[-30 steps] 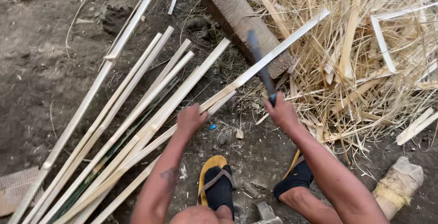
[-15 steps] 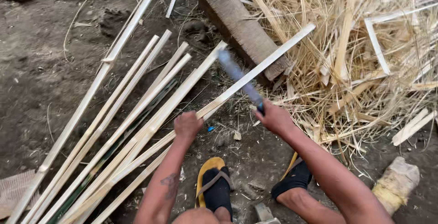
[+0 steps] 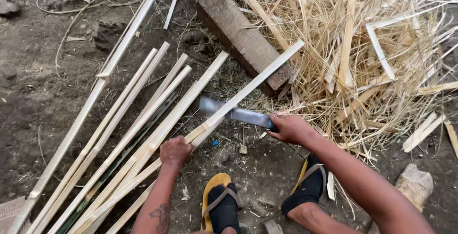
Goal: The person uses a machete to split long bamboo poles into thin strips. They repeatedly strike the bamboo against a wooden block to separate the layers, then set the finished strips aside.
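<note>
Down low, knife (image 3: 236,114) across bamboo strip (image 3: 248,91)

Outdoor bamboo-splitting yard: dirt ground (image 3: 57,119), bamboo strips (image 3: 143,119), shavings (image 3: 362,62).

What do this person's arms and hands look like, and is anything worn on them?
Both arms are bare, with no sleeves in view, and both hands are bare too: no gloves, rings or wristbands show. The left hand sits at the end of a forearm that bears a dark tattoo below the wrist. The right hand and its forearm show no markings.
</note>
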